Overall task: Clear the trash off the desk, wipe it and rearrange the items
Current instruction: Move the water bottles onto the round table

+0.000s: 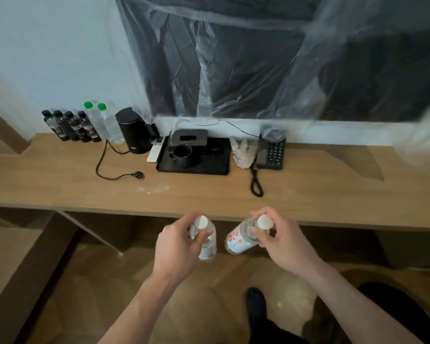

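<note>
You held a water bottle in each hand, both in front of the near edge of the wooden worktop (60, 175) and over the floor. Your left hand (178, 247) curled round the upper part of a clear white-capped bottle (206, 247) that stood nearly upright. Your right hand (281, 240) pinched the neck of a second white-capped bottle (237, 240), the one with a red-printed label, which tilted with its base toward the other bottle.

On the worktop, along the wall at the left, stood four dark bottles (70, 126), then two clear bottles with green caps (102, 122), then a black electric kettle (132, 131) whose cord and plug (138, 175) lay loose on the wood. A white remote (155, 151) lay just beside a black tray (209, 165) carrying a black mug (181, 155) and a black tissue box (189, 137). A crumpled cloth (243, 152) sat between the tray and a black telephone (271, 152). A few pale specks (154, 189) dotted the wood nearer you.
</note>
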Tool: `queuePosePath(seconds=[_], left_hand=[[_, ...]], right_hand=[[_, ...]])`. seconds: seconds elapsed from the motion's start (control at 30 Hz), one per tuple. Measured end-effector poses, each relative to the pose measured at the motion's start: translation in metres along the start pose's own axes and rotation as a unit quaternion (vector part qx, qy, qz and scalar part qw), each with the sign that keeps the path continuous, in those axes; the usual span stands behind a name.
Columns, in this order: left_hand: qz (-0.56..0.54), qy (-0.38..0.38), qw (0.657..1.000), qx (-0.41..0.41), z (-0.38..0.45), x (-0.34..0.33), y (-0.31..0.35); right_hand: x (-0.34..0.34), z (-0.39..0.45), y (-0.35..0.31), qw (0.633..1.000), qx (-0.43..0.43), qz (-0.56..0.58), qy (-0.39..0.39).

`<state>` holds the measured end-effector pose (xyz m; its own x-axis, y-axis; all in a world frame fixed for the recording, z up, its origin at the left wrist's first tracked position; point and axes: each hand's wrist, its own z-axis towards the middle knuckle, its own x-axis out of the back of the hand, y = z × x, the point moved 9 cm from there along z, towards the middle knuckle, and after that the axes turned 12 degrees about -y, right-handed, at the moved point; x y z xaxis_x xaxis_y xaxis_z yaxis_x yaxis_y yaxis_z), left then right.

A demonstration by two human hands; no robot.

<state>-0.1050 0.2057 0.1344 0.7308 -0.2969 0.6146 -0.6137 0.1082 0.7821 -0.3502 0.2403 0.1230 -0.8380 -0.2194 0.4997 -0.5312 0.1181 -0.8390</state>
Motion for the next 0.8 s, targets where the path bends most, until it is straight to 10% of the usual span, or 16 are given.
queuePosePath(seconds=[0.8], left_hand=[[0.015, -0.08, 0.994, -0.077, -0.131, -0.314, 0.259]], right_hand=[[0.229, -0.374, 0.196, 0.985, -0.092, -0.055, 0.134]])
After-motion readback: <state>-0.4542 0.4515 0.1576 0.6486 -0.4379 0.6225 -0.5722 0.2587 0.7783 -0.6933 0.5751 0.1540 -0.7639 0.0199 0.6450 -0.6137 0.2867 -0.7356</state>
